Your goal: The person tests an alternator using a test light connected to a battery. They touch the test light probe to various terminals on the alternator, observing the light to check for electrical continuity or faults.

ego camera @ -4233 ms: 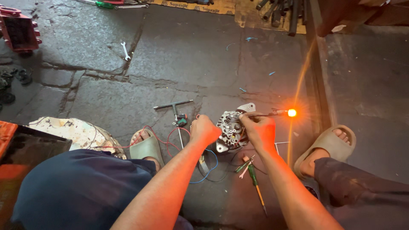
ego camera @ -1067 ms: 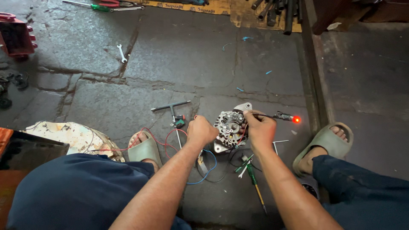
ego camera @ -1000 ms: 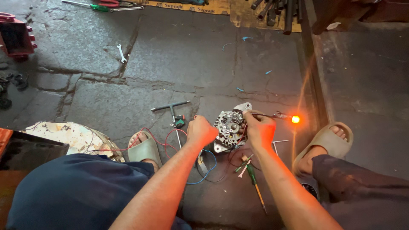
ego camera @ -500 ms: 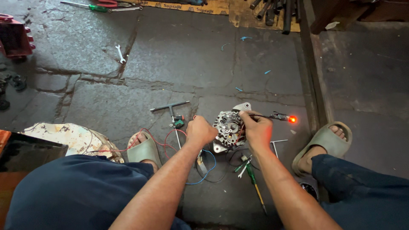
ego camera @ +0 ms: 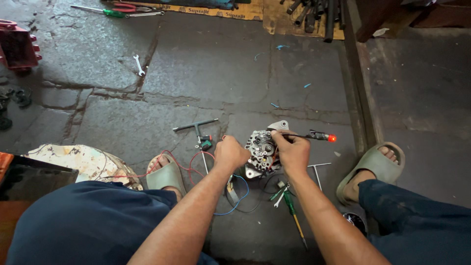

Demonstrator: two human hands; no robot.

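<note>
On the far left sits a red metal thing (ego camera: 17,46) at the edge of the view. A small silver wrench (ego camera: 139,65) lies on the grey stone floor (ego camera: 206,73). Lower down is a round white lid or tub (ego camera: 81,162); I cannot tell what is in it. Next comes a foot in a green sandal (ego camera: 166,176), with red wire (ego camera: 162,169) running over it.

A T-shaped metal tool (ego camera: 196,126) lies flat on the floor, its long bar pointing toward the person.

The left hand (ego camera: 229,153) is curled into a loose fist just left of the round metal motor part (ego camera: 262,149). Its fingers are hidden, so I cannot tell what they hold. The motor part sits on the floor between the two hands, standing on its edge.

The right hand (ego camera: 292,153) pinches a thin test probe (ego camera: 306,135). The probe lies sideways. Its tip touches the top of the motor part, and its other end points right, where a little red light (ego camera: 332,139) glows.

Below lies a green screwdriver (ego camera: 293,218), tip pointing toward the person. At the right is the other sandal (ego camera: 373,167).
</note>
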